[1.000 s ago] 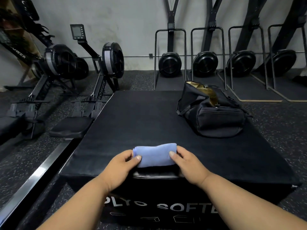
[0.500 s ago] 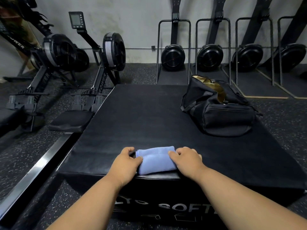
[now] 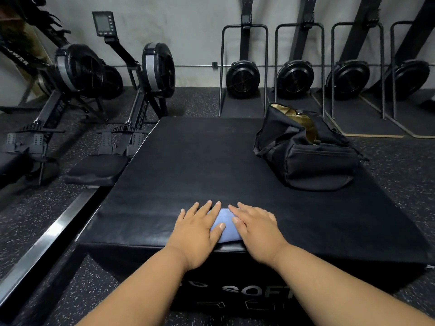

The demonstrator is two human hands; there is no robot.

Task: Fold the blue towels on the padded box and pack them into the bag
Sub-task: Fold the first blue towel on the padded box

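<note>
Our left hand (image 3: 196, 228) and right hand (image 3: 255, 223) press flat, fingers spread, on the folded blue towel (image 3: 224, 234) at the box's (image 3: 200, 165) six o'clock edge; even pressure should set creases before the bag (image 3: 306, 156) at two o'clock.

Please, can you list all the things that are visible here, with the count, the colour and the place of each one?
towel: one, blue, folded, near front edge of the padded box, mostly covered by the hands
padded box: one, black, centre
bag: one, black with tan lining, open, back right of box top
rowing machines: two, black, on the floor at left
upright machines: four, black, along back wall
left hand: flat, pressing on towel
right hand: flat, pressing on towel
</note>
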